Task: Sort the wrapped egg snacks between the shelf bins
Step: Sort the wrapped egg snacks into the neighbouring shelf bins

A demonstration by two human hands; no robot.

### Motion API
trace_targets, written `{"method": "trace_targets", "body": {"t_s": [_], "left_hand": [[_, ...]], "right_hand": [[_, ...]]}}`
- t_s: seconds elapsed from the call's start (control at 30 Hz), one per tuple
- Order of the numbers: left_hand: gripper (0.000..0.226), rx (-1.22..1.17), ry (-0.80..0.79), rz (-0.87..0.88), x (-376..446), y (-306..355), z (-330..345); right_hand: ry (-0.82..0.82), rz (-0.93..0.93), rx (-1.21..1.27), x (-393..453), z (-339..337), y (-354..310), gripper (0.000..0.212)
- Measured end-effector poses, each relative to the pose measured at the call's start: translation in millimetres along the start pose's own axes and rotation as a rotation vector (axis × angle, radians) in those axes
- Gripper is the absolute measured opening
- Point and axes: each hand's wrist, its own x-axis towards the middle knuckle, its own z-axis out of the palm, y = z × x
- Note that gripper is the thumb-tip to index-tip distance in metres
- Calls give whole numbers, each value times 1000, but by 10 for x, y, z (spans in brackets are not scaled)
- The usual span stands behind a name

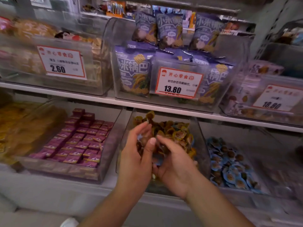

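**Both hands in the middle bin, close under the shelf edge**

The left hand (137, 154) and right hand (173, 164) meet inside the clear middle bin (202, 145) on the lower shelf, fingers curled around a clump of yellow-wrapped egg snacks (173, 130); the grasp itself is blurred, so exactly which packets each hand holds cannot be told. The heap rises toward the bin's back, its top packet almost touching the white shelf edge (101, 98) overhead, leaving little headroom. The bin's side walls stand just beside both wrists. To the right, a neighbouring bin holds blue-wrapped egg snacks (229, 164), with open room above them. To the left lies a bin of purple boxes (78, 140) in rows. Above, purple snack bags (132, 71) sit behind a price tag (178, 82) reading 13.80.
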Motion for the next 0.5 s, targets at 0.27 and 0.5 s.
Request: {"method": "trace_targets", "body": {"t_s": [0.27, 0.5], "left_hand": [[64, 367, -525, 171, -221, -51, 264], [51, 366, -529, 215, -192, -21, 266]], "right_hand": [[152, -100, -188, -339, -366, -71, 17], [551, -343, -591, -682, -1275, -707, 4]]}}
